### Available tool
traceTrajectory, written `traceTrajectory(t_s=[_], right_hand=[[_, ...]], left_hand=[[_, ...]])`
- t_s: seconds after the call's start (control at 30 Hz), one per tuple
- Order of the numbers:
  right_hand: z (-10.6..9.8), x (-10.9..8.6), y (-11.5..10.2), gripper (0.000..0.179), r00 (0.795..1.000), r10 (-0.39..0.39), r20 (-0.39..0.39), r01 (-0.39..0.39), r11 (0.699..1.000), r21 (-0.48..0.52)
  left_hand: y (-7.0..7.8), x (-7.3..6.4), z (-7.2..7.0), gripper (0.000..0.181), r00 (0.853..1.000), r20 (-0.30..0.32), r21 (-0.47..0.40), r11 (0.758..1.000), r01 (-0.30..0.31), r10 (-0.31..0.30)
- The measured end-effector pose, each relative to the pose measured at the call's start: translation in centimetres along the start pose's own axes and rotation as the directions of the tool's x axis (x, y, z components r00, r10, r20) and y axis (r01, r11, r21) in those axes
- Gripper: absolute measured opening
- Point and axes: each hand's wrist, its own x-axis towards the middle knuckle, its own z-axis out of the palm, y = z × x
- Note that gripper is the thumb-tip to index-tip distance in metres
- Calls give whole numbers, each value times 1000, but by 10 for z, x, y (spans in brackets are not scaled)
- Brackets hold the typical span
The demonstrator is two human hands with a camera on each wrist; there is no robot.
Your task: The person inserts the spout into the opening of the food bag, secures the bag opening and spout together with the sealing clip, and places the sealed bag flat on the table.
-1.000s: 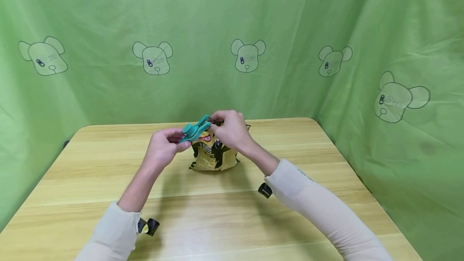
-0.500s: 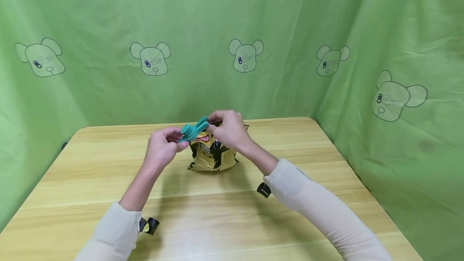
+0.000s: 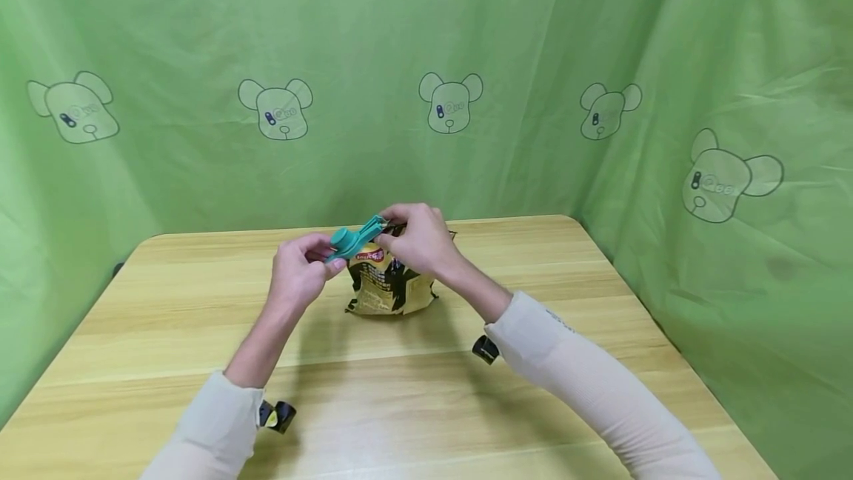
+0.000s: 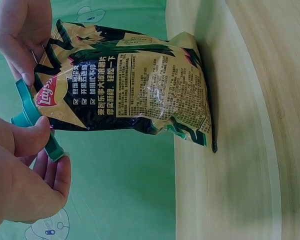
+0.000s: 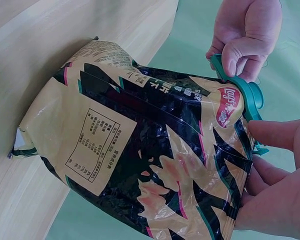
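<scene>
A black-and-gold chip bag (image 3: 388, 293) stands upright on the table, its top edge partly hidden by fingers. My left hand (image 3: 296, 269) pinches one end of a teal bag clip (image 3: 344, 242), which has a round cap-like knob. The clip slants up to the right at the bag's top. My right hand (image 3: 421, 241) pinches the top edge of the bag by the clip's far end. The right wrist view has the clip (image 5: 251, 95) lying along the bag's top edge (image 5: 244, 150), near the red logo. How much of the edge lies between the clip's arms is hard to tell.
Beneath the bag is a light wooden table (image 3: 380, 398). A green curtain (image 3: 373, 21) with printed bear heads hangs behind and at the sides. Small black devices (image 3: 486, 349) show beside both sleeves.
The clip's two arms look closer together than a second ago. Clip and bag top have shifted very slightly left; both hands keep their hold.
</scene>
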Motion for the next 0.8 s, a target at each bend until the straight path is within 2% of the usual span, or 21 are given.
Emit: traceTrajectory(t_s=[0.3,0.8], right_hand=[[-1,2,-4,33,999,-32,13,33,999,-32],[4,1,-6,15,999,-38,-34,39,999,32]], left_hand=[[0,1,0,25,1000,-12,-28,1000,-12,11],[-1,1,1,27,1000,-13,-34,999,2,-3]])
